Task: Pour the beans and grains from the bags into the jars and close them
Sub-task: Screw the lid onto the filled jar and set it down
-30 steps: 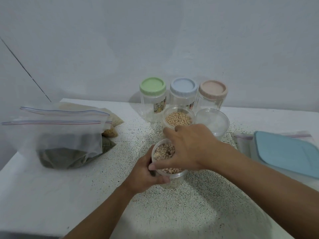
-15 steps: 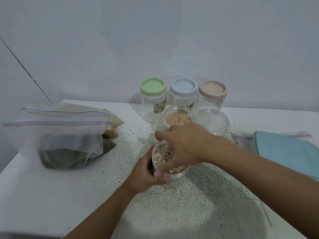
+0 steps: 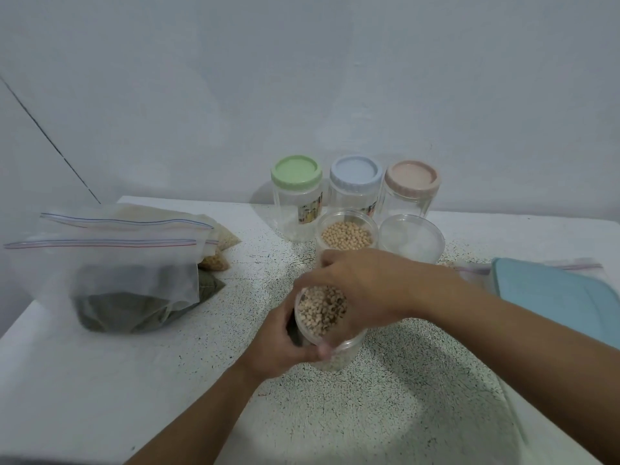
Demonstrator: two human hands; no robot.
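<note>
A clear jar (image 3: 339, 359) filled with pale speckled beans stands on the white speckled table (image 3: 402, 380). My left hand (image 3: 281, 340) grips its side from the left. Over its mouth my right hand (image 3: 375, 290) curls round a clear lid (image 3: 322, 313), thumb on the near rim. Just behind, a lidless jar of yellow soybeans (image 3: 347, 234) stands beside an empty clear jar (image 3: 411, 239). At the left lie zip bags: one holds dark green beans (image 3: 124, 307), others hold pale grains (image 3: 221, 236).
Three empty jars stand against the wall with a green lid (image 3: 297, 172), a blue lid (image 3: 355, 172) and a pink lid (image 3: 412, 177). A blue-lidded container (image 3: 553, 297) rests on an empty zip bag (image 3: 570, 265) at the right.
My right hand has turned on the jar's top, its thumb sliding along the near rim to the right. The left hand keeps its hold on the jar.
</note>
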